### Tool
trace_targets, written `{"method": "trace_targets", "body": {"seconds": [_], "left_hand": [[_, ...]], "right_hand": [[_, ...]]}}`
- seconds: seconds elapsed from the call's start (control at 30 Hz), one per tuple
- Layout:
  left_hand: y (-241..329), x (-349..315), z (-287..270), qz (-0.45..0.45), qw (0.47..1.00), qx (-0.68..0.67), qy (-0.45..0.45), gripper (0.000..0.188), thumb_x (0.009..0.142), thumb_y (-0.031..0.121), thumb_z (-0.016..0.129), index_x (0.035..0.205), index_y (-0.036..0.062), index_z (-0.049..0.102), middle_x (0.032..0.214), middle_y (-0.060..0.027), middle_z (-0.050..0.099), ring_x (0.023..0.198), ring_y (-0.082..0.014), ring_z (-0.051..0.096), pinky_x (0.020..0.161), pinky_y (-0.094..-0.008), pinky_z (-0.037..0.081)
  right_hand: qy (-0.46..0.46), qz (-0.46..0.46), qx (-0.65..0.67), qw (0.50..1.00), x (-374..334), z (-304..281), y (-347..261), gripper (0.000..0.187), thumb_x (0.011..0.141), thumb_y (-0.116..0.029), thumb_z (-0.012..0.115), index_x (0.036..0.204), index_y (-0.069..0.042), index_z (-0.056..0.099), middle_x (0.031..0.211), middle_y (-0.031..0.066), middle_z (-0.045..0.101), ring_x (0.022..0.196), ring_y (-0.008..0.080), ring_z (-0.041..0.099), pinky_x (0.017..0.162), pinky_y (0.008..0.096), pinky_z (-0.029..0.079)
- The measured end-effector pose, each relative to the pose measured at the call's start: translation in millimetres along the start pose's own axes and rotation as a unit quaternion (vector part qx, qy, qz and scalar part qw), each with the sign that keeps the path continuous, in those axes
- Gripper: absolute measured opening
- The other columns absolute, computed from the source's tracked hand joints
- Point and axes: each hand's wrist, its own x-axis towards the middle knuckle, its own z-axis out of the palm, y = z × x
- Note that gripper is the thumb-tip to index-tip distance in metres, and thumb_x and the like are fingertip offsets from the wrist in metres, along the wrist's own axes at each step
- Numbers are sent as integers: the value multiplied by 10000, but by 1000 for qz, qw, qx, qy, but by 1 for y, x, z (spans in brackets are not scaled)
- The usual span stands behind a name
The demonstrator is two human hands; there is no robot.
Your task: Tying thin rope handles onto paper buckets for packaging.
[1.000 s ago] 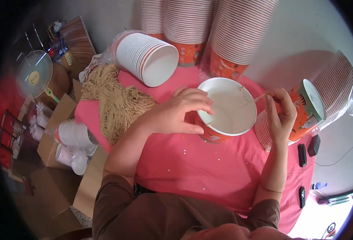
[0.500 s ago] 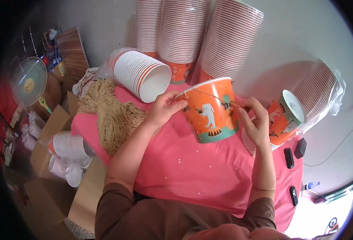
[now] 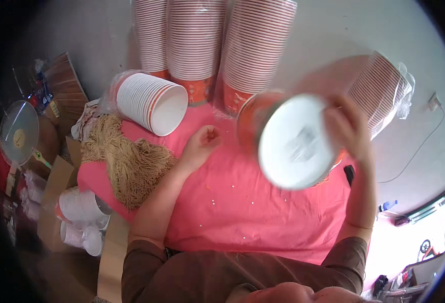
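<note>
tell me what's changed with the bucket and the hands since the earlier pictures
The orange bucket has moved right and been turned over, so its white base now faces the camera. The left hand has let go and is apart from it, over the pink cloth; the right hand keeps hold. The tan string bundle and the stack of tubs lying on its side stayed put.
</note>
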Motion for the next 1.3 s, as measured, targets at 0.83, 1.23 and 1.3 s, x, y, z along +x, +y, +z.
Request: {"method": "trace_targets", "body": {"seconds": [0.83,1.23,1.3], "left_hand": [[16,4,-22,264,798,541,36,143,822,66,695,938,21,624,1048,-125,603,990,-319,605,846,-407,501],[17,4,-23,235,798,554,23,140,824,58,697,942,17,635,1077,-131,609,1008,-315,612,858,-404,509],[19,3,-26,222,795,564,25,140,831,75,696,949,22,643,1059,-132,622,1010,-317,612,860,-400,508]], "right_hand": [[-52,375,-13,925,3,-100,131,434,926,-137,314,1306,-53,506,522,117,572,340,210,560,302,316,465],[21,354,11,935,-31,-71,166,480,980,-212,366,1431,-77,460,640,67,578,381,164,536,343,286,418],[21,333,48,941,-31,-72,180,542,981,-226,358,1510,-106,376,707,94,602,436,166,550,392,307,463]]}}
